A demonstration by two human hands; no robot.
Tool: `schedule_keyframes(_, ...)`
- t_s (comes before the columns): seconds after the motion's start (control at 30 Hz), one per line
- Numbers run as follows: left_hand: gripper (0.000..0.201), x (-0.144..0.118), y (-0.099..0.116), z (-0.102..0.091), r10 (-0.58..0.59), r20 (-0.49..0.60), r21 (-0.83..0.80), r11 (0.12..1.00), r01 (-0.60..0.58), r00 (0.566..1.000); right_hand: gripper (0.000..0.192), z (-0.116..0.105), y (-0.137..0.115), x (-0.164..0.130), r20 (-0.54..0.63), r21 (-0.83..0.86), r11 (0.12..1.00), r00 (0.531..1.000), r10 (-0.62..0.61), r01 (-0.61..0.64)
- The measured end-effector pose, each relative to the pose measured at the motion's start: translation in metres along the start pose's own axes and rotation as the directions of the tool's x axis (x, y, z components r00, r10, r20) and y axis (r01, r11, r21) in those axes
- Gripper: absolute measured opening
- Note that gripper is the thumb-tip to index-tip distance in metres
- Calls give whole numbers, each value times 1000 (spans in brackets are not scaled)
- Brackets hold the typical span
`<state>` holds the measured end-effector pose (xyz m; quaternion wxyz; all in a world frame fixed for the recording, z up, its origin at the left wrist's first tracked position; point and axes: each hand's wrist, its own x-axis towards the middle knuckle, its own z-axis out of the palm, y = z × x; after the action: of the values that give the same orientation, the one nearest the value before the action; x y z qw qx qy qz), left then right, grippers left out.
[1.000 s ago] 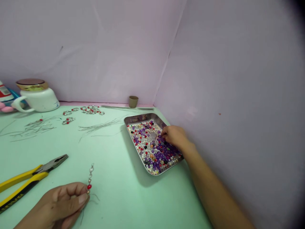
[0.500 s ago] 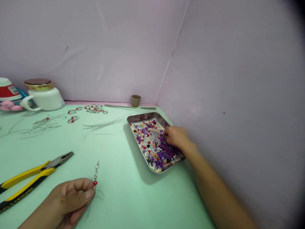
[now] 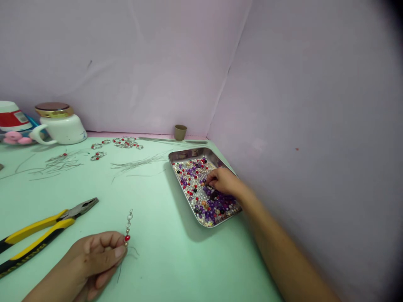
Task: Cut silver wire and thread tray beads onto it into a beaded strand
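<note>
Between thumb and forefinger, my left hand (image 3: 99, 262) pinches a short beaded wire chain (image 3: 128, 230) with a red bead and pale beads; it points upward, and thin wire ends trail below. My right hand (image 3: 222, 182) reaches into a metal tray (image 3: 185, 197), its fingertips down among the loose beads (image 3: 217, 201), which are purple, red, white, black and gold. The fingers are drawn together, and whatever they may hold is hidden. Beside my left hand lie pliers (image 3: 53, 230) with yellow and black handles, their jaws toward the middle of the table.
Finished-looking beaded loops (image 3: 126, 142) lie at the back, near cut wire pieces (image 3: 56, 167) and a bundle of wires (image 3: 135, 162). A lidded white mug (image 3: 64, 130) stands back left. A small brown cup (image 3: 180, 132) sits by the wall (image 3: 302, 126), which rises close on the right.
My right hand has shifted left within the tray, across the beads. My left hand still holds the beaded chain in nearly the same place. The view has moved slightly.
</note>
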<state>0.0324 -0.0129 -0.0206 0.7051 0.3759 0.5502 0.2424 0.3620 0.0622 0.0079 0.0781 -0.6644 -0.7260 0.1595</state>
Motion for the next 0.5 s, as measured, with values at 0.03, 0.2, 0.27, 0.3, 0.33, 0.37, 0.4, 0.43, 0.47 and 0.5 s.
schedule_keyframes(0.03,28,-1,1,1,4,-7,0,1000,-4,1000,25,0,5,2,-28,-16,1000,999,21,-22)
schedule_keyframes(0.2,27,-3,2,3,1,-3,-32,999,-1,1000,24,1,19,5,-120,-76,991,987,102,-112)
schedule_keyframes(0.27,27,-2,1,2,0,1,-36,999,0,1000,24,2,20,5,-134,-90,988,984,114,-126)
schedule_keyframes(0.3,27,-1,1,1,-1,7,-29,1000,1,1000,24,2,20,5,-138,-95,987,983,117,-131)
schedule_keyframes(0.33,28,0,0,-1,-6,15,-19,1000,6,1000,24,2,19,4,-139,-99,986,983,121,-135)
schedule_keyframes(0.37,28,1,-1,-2,-17,27,-9,1000,17,1000,24,2,18,4,-140,-101,985,982,125,-140)
schedule_keyframes(0.4,29,3,-2,-4,-32,41,0,999,32,999,23,2,17,4,-140,-102,984,982,130,-145)
schedule_keyframes(0.43,29,4,-3,-6,-47,53,7,999,47,997,23,2,16,4,-139,-102,983,981,135,-150)
schedule_keyframes(0.47,29,5,-4,-7,-58,60,10,998,57,997,22,2,15,3,-137,-100,983,981,140,-154)
schedule_keyframes(0.5,28,7,-5,-8,-62,63,8,998,62,996,22,1,13,2,-135,-97,982,980,146,-160)
